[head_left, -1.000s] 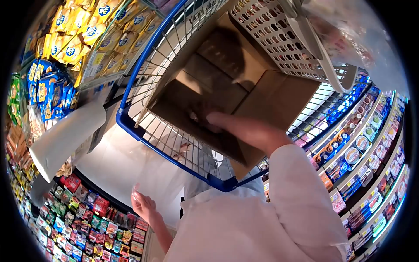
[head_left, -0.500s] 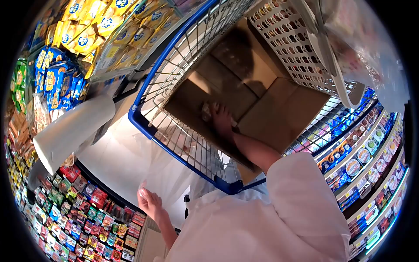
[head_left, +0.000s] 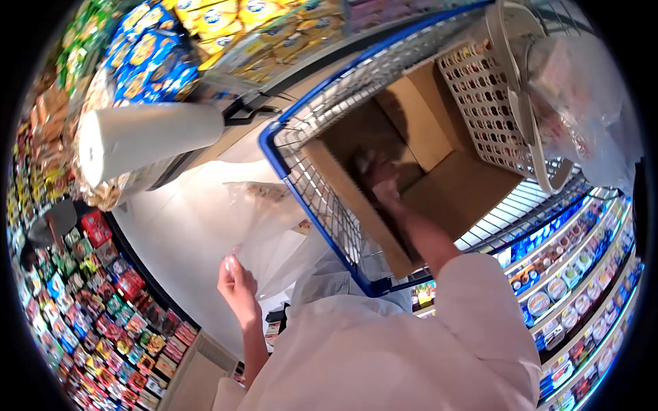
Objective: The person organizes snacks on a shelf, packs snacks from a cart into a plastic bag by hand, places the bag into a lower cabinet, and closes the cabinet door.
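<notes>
My right hand [head_left: 385, 178] reaches deep into an open cardboard box [head_left: 473, 181] in a shopping cart. Its fingers are closed around a small pale item [head_left: 369, 162], too shadowed to name. Low on the left, my left hand [head_left: 238, 282] pinches the edge of a clear plastic bag [head_left: 264, 236]. The bag hangs beside the cart, and some brownish contents show through its far end.
A blue-rimmed wire cart [head_left: 274, 151] surrounds the box. A beige perforated basket [head_left: 483, 89] and a filled clear bag [head_left: 576, 96] sit at its right. A large white roll [head_left: 147, 140] juts out on the left. Stocked snack shelves [head_left: 576, 288] stand around, and another person's sleeve [head_left: 58, 222] shows far left.
The view has turned, so the cart and box appear shifted right. My right hand stays inside the box, and my left hand still pinches the bag.
</notes>
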`<state>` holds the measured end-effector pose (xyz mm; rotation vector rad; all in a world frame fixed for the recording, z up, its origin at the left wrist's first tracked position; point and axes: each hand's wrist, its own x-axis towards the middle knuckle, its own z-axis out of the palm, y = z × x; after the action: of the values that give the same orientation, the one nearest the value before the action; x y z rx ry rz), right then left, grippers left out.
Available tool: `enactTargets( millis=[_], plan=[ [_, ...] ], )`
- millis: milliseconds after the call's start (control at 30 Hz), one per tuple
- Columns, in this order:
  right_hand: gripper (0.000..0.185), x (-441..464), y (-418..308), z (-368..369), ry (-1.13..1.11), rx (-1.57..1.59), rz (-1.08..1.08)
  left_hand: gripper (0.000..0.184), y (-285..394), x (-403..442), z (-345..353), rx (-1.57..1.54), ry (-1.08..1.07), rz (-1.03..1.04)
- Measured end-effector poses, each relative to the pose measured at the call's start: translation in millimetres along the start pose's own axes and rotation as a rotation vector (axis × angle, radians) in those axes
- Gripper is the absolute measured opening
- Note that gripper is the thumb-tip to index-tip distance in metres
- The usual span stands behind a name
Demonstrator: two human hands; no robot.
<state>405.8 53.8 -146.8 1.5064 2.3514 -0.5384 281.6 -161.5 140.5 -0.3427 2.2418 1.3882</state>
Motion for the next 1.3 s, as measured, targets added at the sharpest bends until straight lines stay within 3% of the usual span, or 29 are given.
enactTargets(
  millis=[67,133,200,267,333,367,467,533,600,667,800,867,900,967,1000,1067,1167,1233,1267,1300],
  plan=[
    [0.062,33,12,-35,-0.006,0.403,0.138,0.029,8,-1,-6,-0.010,-0.015,0.007],
    [0.062,47,33,-116,-0.263,1.084,-0.156,0.029,16,-4,-12,-0.034,-0.072,0.003],
    [0.053,6,16,-237,-0.405,1.275,-0.077,0.028,18,-7,-22,-0.040,-0.079,0.014],
    [0.042,-35,9,-304,-0.849,1.461,0.060,0.028,22,-10,-30,-0.091,-0.144,-0.017],
    [0.039,-82,-20,-304,-0.913,1.305,0.372,0.028,30,-15,-38,-0.130,-0.170,-0.014],
    [0.042,-112,-45,-316,-1.095,0.912,0.139,0.028,31,-19,-43,-0.119,-0.130,0.023],
    [0.017,-150,-120,-240,-1.899,1.168,-0.015,0.028,41,-27,-54,-0.056,-0.153,0.103],
    [0.021,-159,-158,-156,-1.943,1.507,-0.111,0.029,40,-38,-61,0.063,-0.222,0.177],
    [0.023,-164,-188,-65,-1.550,1.813,-0.163,0.028,39,-48,-73,0.057,-0.322,0.306],
    [0.024,-170,-201,-88,-1.551,1.852,0.059,0.027,62,-61,-80,0.014,-0.336,0.263],
    [0.025,-178,-185,-138,-0.893,1.258,-0.641,0.023,97,-67,-101,-0.104,-0.212,0.229],
    [0.028,-204,-180,-159,-0.638,0.929,-0.945,0.023,133,-78,-105,-0.156,-0.096,0.307],
    [0.033,-217,-162,-178,-0.682,1.139,-0.860,0.023,143,-77,-112,-0.187,-0.094,0.351],
    [0.042,-223,-109,-232,-0.691,1.035,-0.784,0.023,156,-72,-124,-0.251,-0.069,0.408],
    [0.042,-210,-96,-242,-0.794,0.359,-0.766,0.023,160,-69,-128,-0.287,-0.057,0.424],
    [0.040,-205,-64,-246,-0.226,0.338,-1.291,0.023,164,-71,-133,-0.301,-0.173,0.462],
    [0.029,-219,-54,-265,-0.254,0.477,-1.070,0.024,159,-57,-130,-0.319,-0.199,0.487],
    [0.014,-207,-37,-260,-0.252,0.416,-1.121,0.024,150,-36,-140,-0.332,-0.184,0.480],
    [0.001,-211,-52,-289,0.145,0.141,-1.131,0.024,144,-25,-148,-0.334,-0.188,0.475],
    [0.004,-212,-68,-319,0.265,0.210,-1.124,0.024,136,-14,-157,-0.396,-0.223,0.406]
  ],
)
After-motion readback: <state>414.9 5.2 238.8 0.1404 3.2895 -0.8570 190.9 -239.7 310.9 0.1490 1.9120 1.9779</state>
